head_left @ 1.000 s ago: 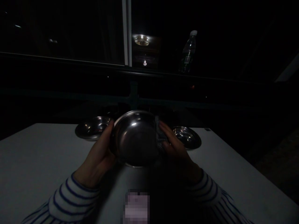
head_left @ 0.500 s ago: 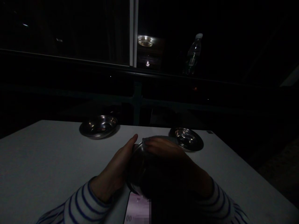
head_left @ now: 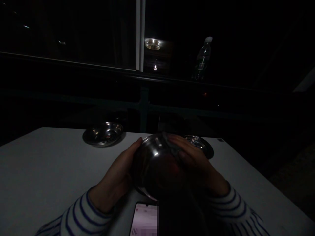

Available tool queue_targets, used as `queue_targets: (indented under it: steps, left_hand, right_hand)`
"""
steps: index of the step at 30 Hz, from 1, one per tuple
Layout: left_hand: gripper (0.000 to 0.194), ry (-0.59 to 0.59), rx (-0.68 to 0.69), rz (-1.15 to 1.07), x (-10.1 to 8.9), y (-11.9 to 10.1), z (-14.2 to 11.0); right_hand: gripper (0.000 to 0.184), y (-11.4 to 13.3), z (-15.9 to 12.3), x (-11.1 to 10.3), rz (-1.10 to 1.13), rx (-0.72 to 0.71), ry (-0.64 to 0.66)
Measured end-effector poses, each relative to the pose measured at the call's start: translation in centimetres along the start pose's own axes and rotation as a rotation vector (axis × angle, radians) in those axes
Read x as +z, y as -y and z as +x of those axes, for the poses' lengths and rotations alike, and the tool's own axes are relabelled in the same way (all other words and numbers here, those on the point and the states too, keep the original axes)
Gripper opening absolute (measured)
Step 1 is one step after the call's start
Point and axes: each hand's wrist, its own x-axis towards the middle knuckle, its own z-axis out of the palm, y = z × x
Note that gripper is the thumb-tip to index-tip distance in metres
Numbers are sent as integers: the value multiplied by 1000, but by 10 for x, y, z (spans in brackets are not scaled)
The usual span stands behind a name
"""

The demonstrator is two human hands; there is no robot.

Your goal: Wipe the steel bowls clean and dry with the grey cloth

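Note:
In dim light I hold a steel bowl [head_left: 157, 165] just above a white table [head_left: 44, 170], its underside turned toward me. My left hand [head_left: 118, 178] grips the bowl's left rim, fingers curled round the edge. My right hand [head_left: 197, 164] lies over the bowl's upper right side and presses a small grey cloth [head_left: 173, 149] against the metal. Both sleeves are white with blue stripes.
Two more steel bowls rest on the table's far side, one at the left [head_left: 103, 133] and one at the right [head_left: 200, 144], partly behind my right hand. A lit phone [head_left: 145, 219] lies at the near edge. A water bottle [head_left: 203, 59] stands on a dark ledge behind.
The bowl has turned from facing me open to showing its underside. My right hand with the cloth has slid over the bowl's outside. The phone has come into view.

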Motion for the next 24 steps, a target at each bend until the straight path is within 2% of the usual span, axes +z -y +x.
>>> queue_targets:
  steps: [2,4,7,10,13,17,20,22,24]
  left_hand:
    - [21,-30,72,-83,0,-5,1]
    - [22,-74,167,-165,0,-8,2]
    - [26,-95,270,-240,2,-8,2]
    - [25,-92,298,-276,3,-4,2]
    - [27,-106,293,-298,2,1,4]
    - [35,-49,218,-258,3,14,1]
    - [36,-80,143,-263,6,26,-7]
    - [38,-113,132,-293,7,31,-12]
    - [40,-123,126,-263,6,33,-17]
  right_hand:
    - [37,-5,-3,-1,117,77,-132]
    - [37,-5,-4,8,201,138,-281]
    - [40,0,-4,36,264,224,-480]
    - [43,5,-6,62,256,276,-572]
    - [44,5,-10,68,220,260,-574]
    - [41,0,-14,48,252,302,-493]
    - [41,0,-21,39,252,364,-430]
    - [43,2,-31,48,135,304,-414]
    - [45,4,-45,63,-52,181,-406]
